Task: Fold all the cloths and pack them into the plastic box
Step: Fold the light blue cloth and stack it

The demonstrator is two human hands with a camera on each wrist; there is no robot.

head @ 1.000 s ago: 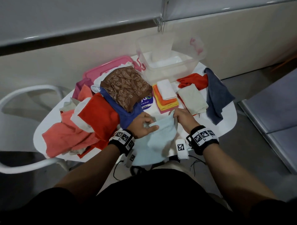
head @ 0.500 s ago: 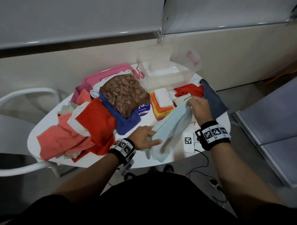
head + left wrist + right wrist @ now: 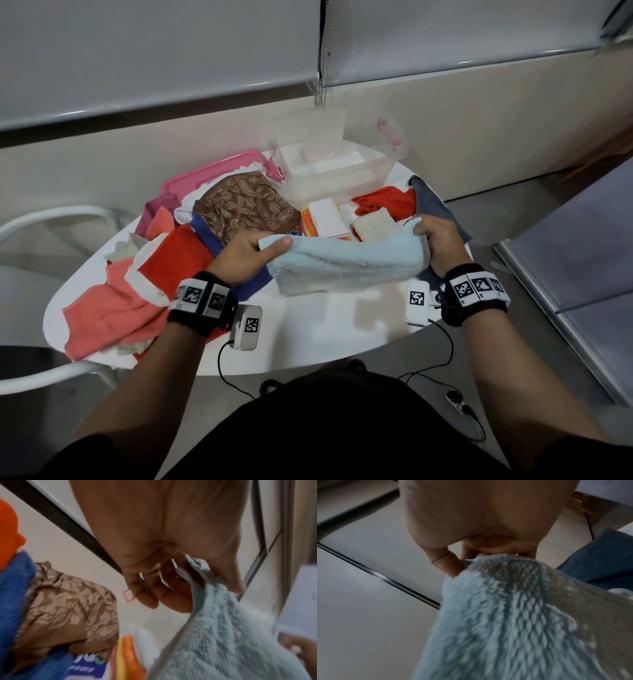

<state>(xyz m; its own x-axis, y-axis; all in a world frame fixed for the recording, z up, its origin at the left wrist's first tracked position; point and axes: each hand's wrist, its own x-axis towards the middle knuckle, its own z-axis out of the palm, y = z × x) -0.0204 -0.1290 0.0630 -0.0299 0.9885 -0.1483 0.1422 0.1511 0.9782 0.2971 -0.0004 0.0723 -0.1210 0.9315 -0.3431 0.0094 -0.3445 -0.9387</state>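
Light blue towel (image 3: 513, 622) blurred, cut off by bottom edge in wrist views; hides right hand (image 3: 471, 524) fingertips. Plastic box (image 3: 337, 164) contents indistinct.

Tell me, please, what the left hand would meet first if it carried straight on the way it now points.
Probably the brown patterned cloth. The left hand, pinching one end of the light blue towel, points away from the person toward that heap. Depth is unclear, so it might instead pass over it.

Both hands raised, apart — left hand (image 3: 244, 255) and right hand (image 3: 439, 236) pinching.
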